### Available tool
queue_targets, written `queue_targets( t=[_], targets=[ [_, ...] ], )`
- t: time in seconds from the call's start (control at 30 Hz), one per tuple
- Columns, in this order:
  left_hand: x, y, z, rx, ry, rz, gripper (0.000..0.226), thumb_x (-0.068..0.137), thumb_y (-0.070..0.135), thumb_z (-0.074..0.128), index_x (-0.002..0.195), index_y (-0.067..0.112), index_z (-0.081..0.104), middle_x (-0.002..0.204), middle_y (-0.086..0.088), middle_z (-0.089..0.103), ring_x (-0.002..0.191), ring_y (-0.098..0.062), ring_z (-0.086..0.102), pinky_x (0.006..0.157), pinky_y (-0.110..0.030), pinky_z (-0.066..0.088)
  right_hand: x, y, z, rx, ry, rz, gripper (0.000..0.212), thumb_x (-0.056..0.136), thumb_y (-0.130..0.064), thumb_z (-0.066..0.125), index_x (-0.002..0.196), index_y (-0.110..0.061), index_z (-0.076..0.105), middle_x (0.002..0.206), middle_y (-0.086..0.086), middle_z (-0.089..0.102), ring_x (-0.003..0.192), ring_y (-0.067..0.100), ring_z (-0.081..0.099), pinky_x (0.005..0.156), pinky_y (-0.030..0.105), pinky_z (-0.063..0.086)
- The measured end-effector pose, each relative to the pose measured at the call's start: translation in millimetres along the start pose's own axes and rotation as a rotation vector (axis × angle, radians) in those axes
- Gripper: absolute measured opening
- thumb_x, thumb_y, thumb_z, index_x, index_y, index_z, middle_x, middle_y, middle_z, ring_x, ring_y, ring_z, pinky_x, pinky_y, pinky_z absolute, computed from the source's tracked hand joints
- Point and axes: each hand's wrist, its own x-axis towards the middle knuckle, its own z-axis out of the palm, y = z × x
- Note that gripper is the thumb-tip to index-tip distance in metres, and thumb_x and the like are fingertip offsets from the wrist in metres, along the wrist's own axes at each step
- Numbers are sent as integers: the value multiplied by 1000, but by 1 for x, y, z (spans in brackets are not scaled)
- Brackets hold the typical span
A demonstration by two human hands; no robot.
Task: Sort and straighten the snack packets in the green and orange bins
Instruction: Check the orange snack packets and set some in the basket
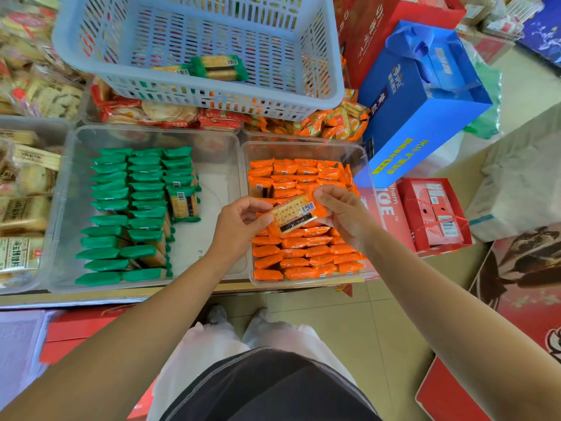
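Blue basket (pixel 188 95) at 12 o'clock from the hands, perched on the back snack piles, loose green packet (pixel 220 67) inside. Blue gift bag (pixel 425 101) at 2 o'clock, close to the orange bin's (pixel 303 145) far right corner. Red box (pixel 434 214) at 3 o'clock, near that bin. Green bin (pixel 212 177) at 9 o'clock: green rows (pixel 127 214) fill its left, bare floor along its right side. Orange rows (pixel 303 256) run nearly wall to wall. Left hand (pixel 239 226) pinches the left end of one orange packet (pixel 296 214), right hand (pixel 343 217) grips its right end. The packet sits tilted, barcode up, over the orange bin's middle.
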Motion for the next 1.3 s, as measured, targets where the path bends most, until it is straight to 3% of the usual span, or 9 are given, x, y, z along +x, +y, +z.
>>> queue_targets(
  t=[0.13,0.33,0.4,0.5,0.63,0.73,0.83,1.0,1.3],
  targets=[
    [3,-4,-4,21,-5,20,20,86,10,72,94,27,67,102,2,70,92,-16,64,77,-27,53,2,1,1,-40,-8,-19,10,97,-12,56,91,-16,62,59,-17,61,72,-2,62,91,38,52],
    [7,-3,-6,117,27,68,22,88,11,70,106,21,64,103,6,67,93,-12,63,82,-24,51,10,2,3,-183,-79,-60,20,85,-3,69,98,-18,66,89,-6,74,90,13,70,80,29,58],
    [8,-2,-7,284,31,158,31,92,20,64,122,17,57,117,5,62,105,-10,58,90,-19,45,18,-1,4,-183,29,-136,20,83,-2,71,96,-16,66,86,-5,74,86,13,70,76,28,58],
    [13,-13,-16,734,-56,391,53,92,31,54,139,7,45,143,-9,47,133,-23,42,111,-37,34,36,-8,2,-311,196,-282,24,81,-11,78,102,-15,67,102,7,72,100,23,67,84,36,57],
    [14,-34,-28,1134,-231,414,73,95,43,43,150,-3,28,159,-18,22,148,-32,21,119,-47,25,56,-13,13,-566,180,-389,22,83,-9,76,100,-17,65,100,0,69,95,9,64,82,27,53],
    [15,-38,-31,1154,-275,374,79,93,50,30,150,-5,25,160,-19,19,149,-31,17,119,-45,20,66,-10,27,-702,152,-425,21,84,-5,73,101,-15,67,95,-11,64,87,-11,57,75,10,46],
    [17,-40,-34,1161,-285,388,81,93,52,31,152,-2,22,162,-16,16,150,-27,12,120,-39,12,75,-4,38,-803,135,-438,23,83,-5,73,105,-11,69,97,-8,65,90,0,60,73,5,43],
    [22,-44,-39,1141,-301,390,83,94,56,31,155,2,11,164,-12,6,152,-24,0,122,-36,1,89,9,51,-957,85,-482,25,80,-5,76,104,-14,73,104,-1,58,96,15,57,81,26,50],
    [25,-48,-42,1114,-309,388,87,95,60,30,155,4,4,164,-10,-4,151,-19,-10,122,-34,-3,91,35,61,-1253,146,-605,13,80,-14,75,93,-17,75,89,3,71,87,26,63,67,33,52]
  ],
)
